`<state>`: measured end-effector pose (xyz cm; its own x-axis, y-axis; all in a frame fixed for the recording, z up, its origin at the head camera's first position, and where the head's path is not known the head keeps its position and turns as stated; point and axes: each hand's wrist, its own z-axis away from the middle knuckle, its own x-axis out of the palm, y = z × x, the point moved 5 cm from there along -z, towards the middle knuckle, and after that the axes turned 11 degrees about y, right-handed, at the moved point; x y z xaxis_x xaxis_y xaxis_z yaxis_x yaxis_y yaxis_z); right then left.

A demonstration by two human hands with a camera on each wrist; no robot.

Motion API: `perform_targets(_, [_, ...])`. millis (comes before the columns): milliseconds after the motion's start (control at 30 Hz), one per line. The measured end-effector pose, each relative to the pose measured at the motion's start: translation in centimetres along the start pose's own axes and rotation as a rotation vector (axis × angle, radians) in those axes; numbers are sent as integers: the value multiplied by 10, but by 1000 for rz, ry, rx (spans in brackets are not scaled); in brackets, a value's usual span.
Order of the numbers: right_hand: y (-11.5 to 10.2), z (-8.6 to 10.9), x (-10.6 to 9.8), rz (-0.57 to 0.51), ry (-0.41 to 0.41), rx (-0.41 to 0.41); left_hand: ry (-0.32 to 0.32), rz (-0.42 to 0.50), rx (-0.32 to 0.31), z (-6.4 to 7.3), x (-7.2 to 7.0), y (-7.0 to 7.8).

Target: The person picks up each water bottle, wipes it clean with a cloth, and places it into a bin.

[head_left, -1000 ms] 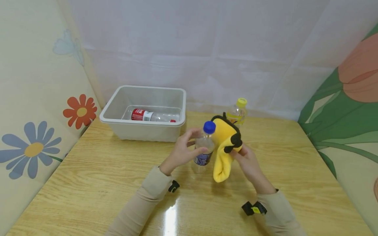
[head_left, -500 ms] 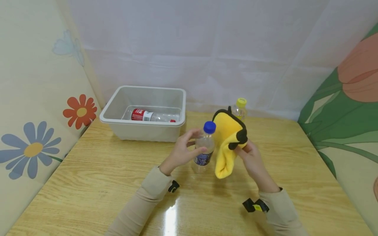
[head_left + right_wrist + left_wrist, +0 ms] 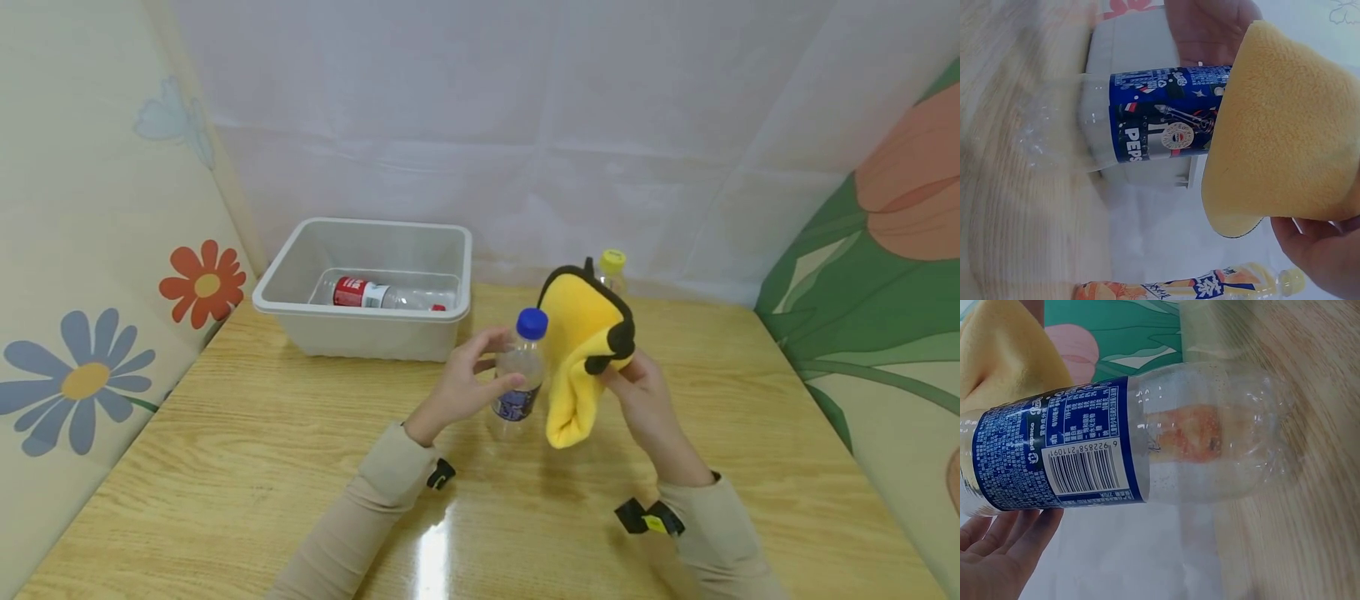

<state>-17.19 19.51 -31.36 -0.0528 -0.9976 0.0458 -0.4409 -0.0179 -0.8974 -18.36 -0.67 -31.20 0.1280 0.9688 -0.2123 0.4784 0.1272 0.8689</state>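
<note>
In the head view my left hand (image 3: 467, 385) grips a clear plastic Pepsi bottle (image 3: 515, 405) with a blue cap, standing upright on the table. Its blue label and barcode face the left wrist view, where the fingers (image 3: 1013, 534) curl against the label. My right hand (image 3: 651, 410) holds a folded yellow cloth (image 3: 576, 312) with black edging, close beside the bottle. In the right wrist view the cloth (image 3: 1285, 131) overlaps the bottle's upper part and hides its cap. Behind the cloth stands a yellow-capped drink bottle (image 3: 613, 265), mostly covered in the head view.
A light grey plastic bin (image 3: 360, 333) stands at the back left of the wooden table (image 3: 247, 467). Inside it lies a clear bottle with a red label (image 3: 350, 292). A white sheet (image 3: 390, 117) hangs behind, and flower-printed panels flank both sides.
My right hand has moved the cloth up and slightly right, covering more of the yellow-capped bottle. The left hand and its bottle have stayed in place.
</note>
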Motion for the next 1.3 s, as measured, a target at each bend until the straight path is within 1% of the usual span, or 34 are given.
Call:
perform_targets(133, [-4, -1, 3, -7, 2, -25, 1, -2, -1, 0, 0, -2])
perform_targets(367, [-5, -1, 11, 47, -27, -22, 3, 9, -6, 0, 0, -3])
perform_targets(600, [-3, 0, 14, -18, -67, -69, -6, 13, -3, -1, 2, -2])
perform_targets(667, [-2, 0, 15, -21, -78, -75, -8, 14, -4, -1, 2, -2])
perform_targets(767, [0, 0, 15, -15, -92, -67, -9, 12, 0, -1, 2, -3])
perform_targets(967, [5, -2, 16, 44, -110, -36, -8, 7, 15, 0, 2, -3])
perform_targets(1100, [10, -4, 17, 44, -122, -14, -7, 3, 20, 0, 1, -5])
perform_targets(1300, [19, -4, 15, 48, -115, 49, 3, 7, 10, -2, 5, -30])
